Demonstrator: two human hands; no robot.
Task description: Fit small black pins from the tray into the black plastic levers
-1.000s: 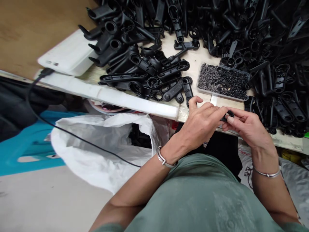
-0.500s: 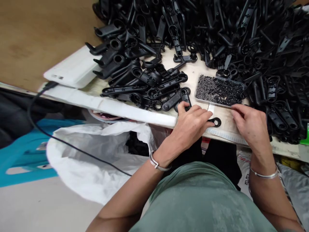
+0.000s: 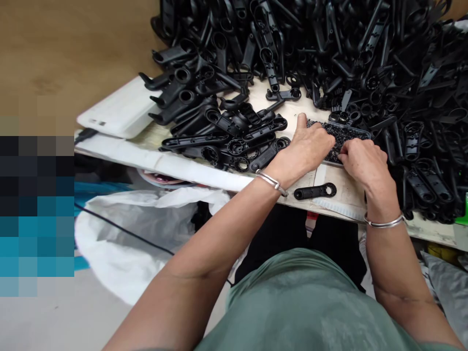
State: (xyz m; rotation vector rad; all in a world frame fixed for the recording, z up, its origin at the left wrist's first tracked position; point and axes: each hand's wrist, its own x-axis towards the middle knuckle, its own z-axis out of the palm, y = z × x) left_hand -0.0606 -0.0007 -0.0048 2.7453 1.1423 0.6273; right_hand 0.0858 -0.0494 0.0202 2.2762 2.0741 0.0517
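Observation:
A clear tray (image 3: 361, 132) of tiny dark pieces, perhaps small screws, sits under both hands. My left hand (image 3: 309, 146) covers its left end, with fingers curled down into the pieces and fingertips hidden. Over the tray's front right side, my right hand (image 3: 365, 161) has its thumb and fingers drawn together in a pinch; what they hold, if anything, is too small to make out. A flat black plastic lever-shaped part (image 3: 307, 192), with a ring at its right end, lies loose near the table's front edge, touched by neither hand.
Black plastic parts (image 3: 252, 129) lie heaped left of the tray, with a larger pile (image 3: 329, 48) behind and to the right. A white box (image 3: 117, 109) with a cable stands at the left. Below the edge hangs a white bag (image 3: 109, 234).
My left hand has let go of the black part and moved up to the tray. My right hand has shifted from the tray's front corner onto the small pieces, its fingers closing.

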